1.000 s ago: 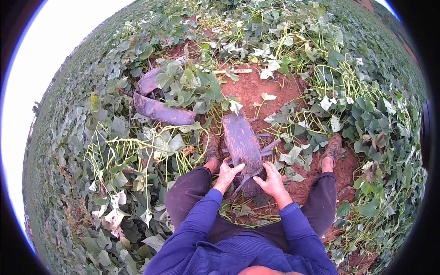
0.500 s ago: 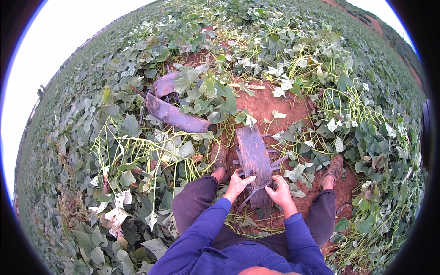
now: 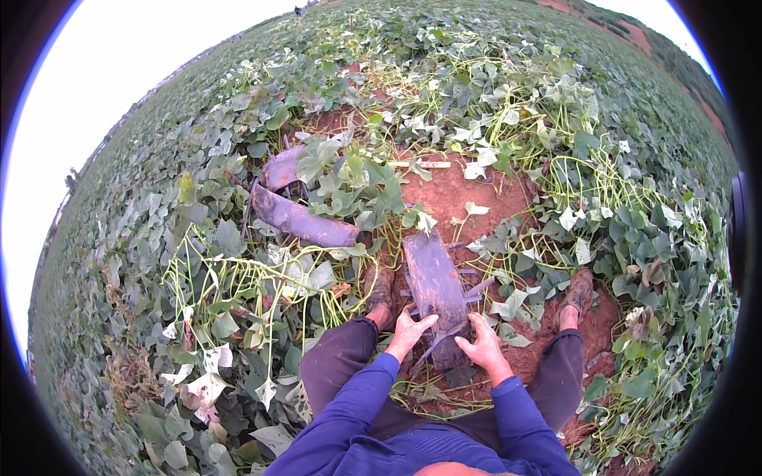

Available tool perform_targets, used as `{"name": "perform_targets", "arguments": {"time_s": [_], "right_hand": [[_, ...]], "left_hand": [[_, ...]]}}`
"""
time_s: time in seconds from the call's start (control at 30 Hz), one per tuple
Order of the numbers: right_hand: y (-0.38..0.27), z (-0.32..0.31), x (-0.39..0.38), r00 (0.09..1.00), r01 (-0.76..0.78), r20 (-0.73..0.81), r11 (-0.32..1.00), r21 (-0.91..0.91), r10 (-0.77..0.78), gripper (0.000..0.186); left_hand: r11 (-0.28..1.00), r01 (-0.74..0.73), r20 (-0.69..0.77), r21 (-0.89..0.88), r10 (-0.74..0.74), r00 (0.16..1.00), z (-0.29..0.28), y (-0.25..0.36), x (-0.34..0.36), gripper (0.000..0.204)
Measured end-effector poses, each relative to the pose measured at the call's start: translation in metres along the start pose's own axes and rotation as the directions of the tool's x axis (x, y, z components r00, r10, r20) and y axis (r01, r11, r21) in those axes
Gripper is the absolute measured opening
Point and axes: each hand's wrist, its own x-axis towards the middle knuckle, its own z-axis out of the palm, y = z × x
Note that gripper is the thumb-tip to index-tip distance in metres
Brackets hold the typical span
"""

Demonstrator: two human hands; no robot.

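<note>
Between my legs lies a long, dark, slightly curved plate (image 3: 434, 278) smeared with reddish soil. Thin strips stick out from under its sides, and a narrow dark strap crosses its near end. My left hand (image 3: 406, 333) grips the plate's left edge, its thumb on top and its fingers partly hidden beneath. On the opposite edge my right hand (image 3: 485, 347) holds on the same way, thumb toward the strap. Two similar muddy pieces, a longer curved one (image 3: 305, 220) and a shorter one (image 3: 282, 168), lie ahead to the left among the leaves.
Leafy green vines (image 3: 230, 262) spread all around, with pale stems tangled on both sides. Bare red soil (image 3: 452, 194) shows ahead of the plate. A light stick (image 3: 421, 164) lies across it. My feet stand either side, and a small distant figure (image 3: 298, 11) appears at the horizon.
Both hands keep their hold near the plate's near end, and the plate sits slightly lower in the picture. The view has tilted up a little, bringing the distant figure into sight.
</note>
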Motion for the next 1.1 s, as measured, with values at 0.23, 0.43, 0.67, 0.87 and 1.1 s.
{"name": "perform_targets", "arguments": {"time_s": [0.23,0.43,0.67,0.87,1.1], "right_hand": [[0.006,-0.002,-0.001,0.999,0.042,-0.022,0.999,0.002,-0.042,0.076],[-0.002,-0.001,-0.002,0.999,0.031,-0.014,1.000,-0.002,-0.031,0.076],[0.005,0.003,0.002,0.998,0.055,-0.032,0.998,0.002,-0.055,0.076],[0.007,-0.007,0.003,0.998,0.057,0.021,0.998,-0.034,-0.056,0.077],[-0.011,-0.135,0.000,0.992,-0.120,-0.069,0.954,-0.276,0.105,0.046]], "left_hand": [[1.000,0.005,0.012,0.006,-0.005,1.000,0.004,0.007,-0.004,0.084],[1.000,-0.002,0.002,0.014,0.002,1.000,0.000,0.003,-0.005,0.083],[0.999,-0.023,0.007,-0.029,0.023,1.000,0.004,0.018,-0.003,0.080],[0.996,-0.024,0.064,-0.087,0.030,0.998,-0.001,0.002,0.004,0.057],[0.998,-0.061,0.073,-0.019,0.062,0.995,-0.003,0.002,0.004,0.055]]}}
